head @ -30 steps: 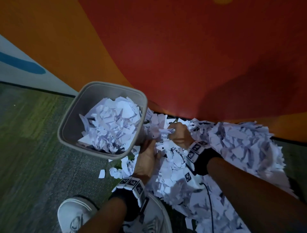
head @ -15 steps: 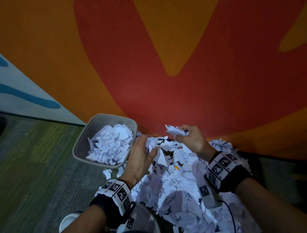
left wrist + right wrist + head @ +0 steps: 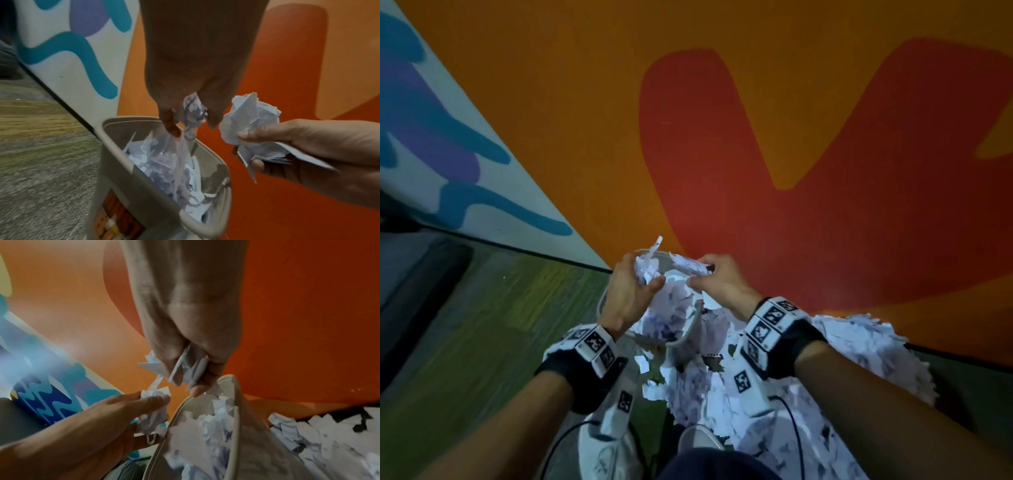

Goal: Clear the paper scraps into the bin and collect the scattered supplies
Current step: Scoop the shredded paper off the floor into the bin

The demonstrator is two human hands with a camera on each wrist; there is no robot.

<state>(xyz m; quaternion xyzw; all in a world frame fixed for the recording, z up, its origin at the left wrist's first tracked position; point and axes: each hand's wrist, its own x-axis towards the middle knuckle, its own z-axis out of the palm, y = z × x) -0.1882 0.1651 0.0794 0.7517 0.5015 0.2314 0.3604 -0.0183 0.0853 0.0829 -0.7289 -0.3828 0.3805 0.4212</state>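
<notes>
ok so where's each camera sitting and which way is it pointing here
head: on the person's head, looking down at both forearms, the left hand and right hand over the bin.
left wrist: along the left hand at its paper scraps, down into the bin.
right wrist: along the right hand toward the bin.
Shared: both wrist views show the opposite hand holding paper over the bin.

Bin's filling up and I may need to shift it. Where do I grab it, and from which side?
Grip the bin by its rolled rim on the bare left side, coming from the carpet. That lip is thick and exposed there; the right side is crowded by the scrap pile, and both the left hand and right hand hold scraps.
</notes>
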